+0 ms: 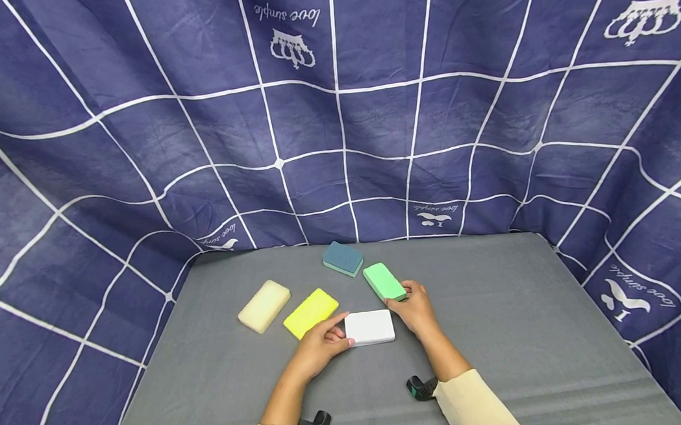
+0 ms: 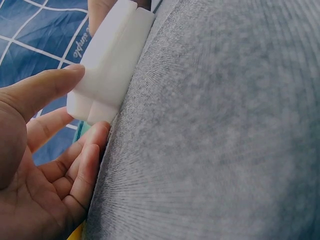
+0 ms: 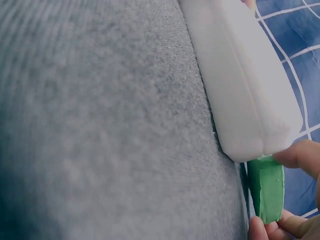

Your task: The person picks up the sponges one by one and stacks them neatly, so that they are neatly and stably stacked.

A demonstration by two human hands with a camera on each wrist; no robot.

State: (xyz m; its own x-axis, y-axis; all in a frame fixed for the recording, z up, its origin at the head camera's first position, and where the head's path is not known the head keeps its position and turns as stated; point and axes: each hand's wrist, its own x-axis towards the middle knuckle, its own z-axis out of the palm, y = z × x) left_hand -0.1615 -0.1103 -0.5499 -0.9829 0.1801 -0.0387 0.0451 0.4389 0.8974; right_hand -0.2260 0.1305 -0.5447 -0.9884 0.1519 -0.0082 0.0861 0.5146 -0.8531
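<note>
A white sponge block (image 1: 370, 328) lies on the grey cloth in front of me, a seam running along its side. My left hand (image 1: 319, 349) holds its left end between thumb and index finger; the other fingers curl beside that end. In the left wrist view the thumb presses the white block (image 2: 112, 55) near its corner. My right hand (image 1: 415, 308) grips the near end of a light green sponge (image 1: 384, 282), thumb on one side and fingers on the other. The green sponge (image 3: 270, 190) shows just past the white block's end in the right wrist view.
A yellow sponge (image 1: 311, 312) lies just beyond my left hand, with a cream sponge (image 1: 264, 306) farther left. At the back sits a dark teal sponge (image 1: 343, 258). A blue checked cloth (image 1: 370, 119) hangs behind and beside the grey table surface (image 1: 529, 331).
</note>
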